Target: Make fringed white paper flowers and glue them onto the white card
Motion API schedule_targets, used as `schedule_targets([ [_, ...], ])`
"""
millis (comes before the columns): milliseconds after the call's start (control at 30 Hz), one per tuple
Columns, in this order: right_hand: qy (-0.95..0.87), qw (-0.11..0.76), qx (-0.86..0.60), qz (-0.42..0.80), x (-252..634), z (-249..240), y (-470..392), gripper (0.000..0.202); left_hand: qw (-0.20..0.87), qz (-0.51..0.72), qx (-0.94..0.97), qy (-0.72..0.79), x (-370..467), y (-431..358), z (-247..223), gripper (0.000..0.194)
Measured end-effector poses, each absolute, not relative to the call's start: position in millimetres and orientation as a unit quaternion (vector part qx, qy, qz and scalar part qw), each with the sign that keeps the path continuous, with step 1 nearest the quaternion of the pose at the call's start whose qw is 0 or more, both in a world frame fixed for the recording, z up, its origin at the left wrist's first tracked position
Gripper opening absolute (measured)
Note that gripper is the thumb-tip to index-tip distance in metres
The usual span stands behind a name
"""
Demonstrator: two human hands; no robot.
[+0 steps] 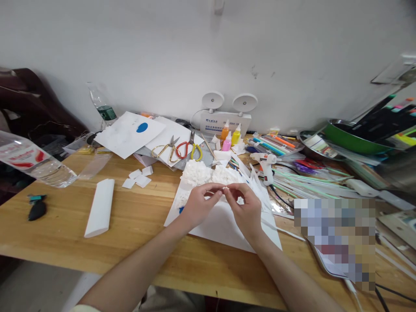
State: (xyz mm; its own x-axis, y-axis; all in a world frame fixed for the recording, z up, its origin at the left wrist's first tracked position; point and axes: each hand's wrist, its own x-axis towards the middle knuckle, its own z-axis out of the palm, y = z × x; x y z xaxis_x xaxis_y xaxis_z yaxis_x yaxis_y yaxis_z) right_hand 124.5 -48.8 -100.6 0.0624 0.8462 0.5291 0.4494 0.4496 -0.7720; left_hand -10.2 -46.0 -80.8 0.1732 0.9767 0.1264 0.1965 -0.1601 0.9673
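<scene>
My left hand (202, 203) and my right hand (243, 207) meet fingertip to fingertip above a white paper sheet (224, 227). Both are closed in a pinch on a tiny white piece (225, 188), perhaps paper; its kind is too small to make out. Just beyond the fingers sit fluffy white clumps, one on the left (196, 172) and one on the right (224, 174). A spot of blue (181, 209) shows beside my left wrist. White paper strips (256, 186) lie to the right of my right hand.
Scissors (169, 149), pliers (196, 149) and small paint bottles (226, 141) stand or lie behind. A glue gun (265, 167) is at right, near a blurred-out device (334, 242). Folded white paper (100, 208), small paper squares (138, 177) and a water bottle (35, 160) are at left.
</scene>
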Motion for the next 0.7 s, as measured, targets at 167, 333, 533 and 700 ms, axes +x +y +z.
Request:
schedule_targets([
  [167, -0.675, 0.556, -0.466, 0.137, 124.6, -103.0, -48.2, 0.009, 0.467, 0.441, 0.607, 0.467, -10.1, -48.2, -79.0, 0.023],
  [333, -0.684, 0.563, -0.449, 0.119, 126.6, -101.6, -46.8, 0.008, 0.465, 0.435, 0.61, 0.472, -9.0, -50.0, -78.2, 0.026],
  [533, -0.685, 0.512, -0.464, 0.232, 127.6, -98.6, -44.8, 0.005, 0.452, 0.448, 0.594, 0.492, -10.5, -47.3, -77.2, 0.019],
  [700, -0.685, 0.502, -0.433, 0.303, 127.7, -100.2, -44.6, 0.006, 0.413, 0.455, 0.611, 0.499, -11.8, -45.6, -75.4, 0.014],
])
